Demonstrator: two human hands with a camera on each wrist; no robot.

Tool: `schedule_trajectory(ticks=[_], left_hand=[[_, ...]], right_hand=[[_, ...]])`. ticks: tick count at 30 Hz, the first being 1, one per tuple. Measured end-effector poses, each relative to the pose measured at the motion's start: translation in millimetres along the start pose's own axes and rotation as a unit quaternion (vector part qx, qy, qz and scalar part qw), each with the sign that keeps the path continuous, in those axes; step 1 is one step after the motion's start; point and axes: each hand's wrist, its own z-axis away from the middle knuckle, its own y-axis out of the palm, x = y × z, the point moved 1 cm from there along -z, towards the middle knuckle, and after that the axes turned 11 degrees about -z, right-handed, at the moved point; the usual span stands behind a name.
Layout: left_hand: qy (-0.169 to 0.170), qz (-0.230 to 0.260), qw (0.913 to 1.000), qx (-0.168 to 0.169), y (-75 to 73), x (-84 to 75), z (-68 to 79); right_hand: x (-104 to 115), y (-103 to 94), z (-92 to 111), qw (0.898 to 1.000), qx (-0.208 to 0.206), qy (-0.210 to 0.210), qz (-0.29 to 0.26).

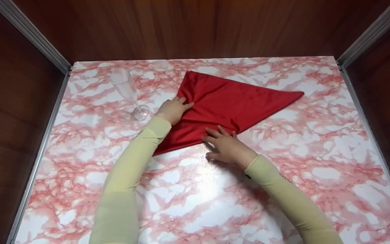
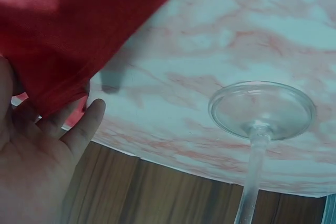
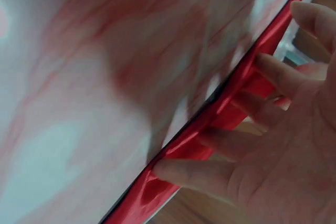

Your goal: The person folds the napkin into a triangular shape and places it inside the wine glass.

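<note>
A smooth red cloth lies spread and partly folded on the table, with wrinkles near both hands. At its left edge my left hand pinches a raised fold; in the left wrist view the cloth hides part of the fingers. My right hand is at the near edge, fingers spread and fairly straight. In the right wrist view, several of its fingertips touch the red border. A clear champagne flute stands left of the left hand, its round foot showing in the left wrist view.
The table has a pink-and-white marbled top. Dark wood panels enclose it at the back and both sides, with metal strips along the side edges. The flute's foot is close beside the left wrist.
</note>
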Motion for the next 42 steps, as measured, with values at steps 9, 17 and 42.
schedule_trajectory(ticks=[9, 17, 42], left_hand=[[0.024, -0.005, 0.9997, 0.002, -1.7, -2.7, 16.9], [0.039, -0.028, 0.9988, -0.005, 1.5, -7.7, 27.7], [-0.011, 0.003, 0.9987, -0.05, 22.7, 17.7, -9.0]], right_hand=[[-26.5, -17.7, 3.9, 0.999, 0.005, -0.037, 0.018], [-35.9, -19.3, 7.1, 0.999, 0.006, -0.047, 0.013], [44.0, 32.0, -5.4, 0.992, 0.025, -0.062, 0.104]])
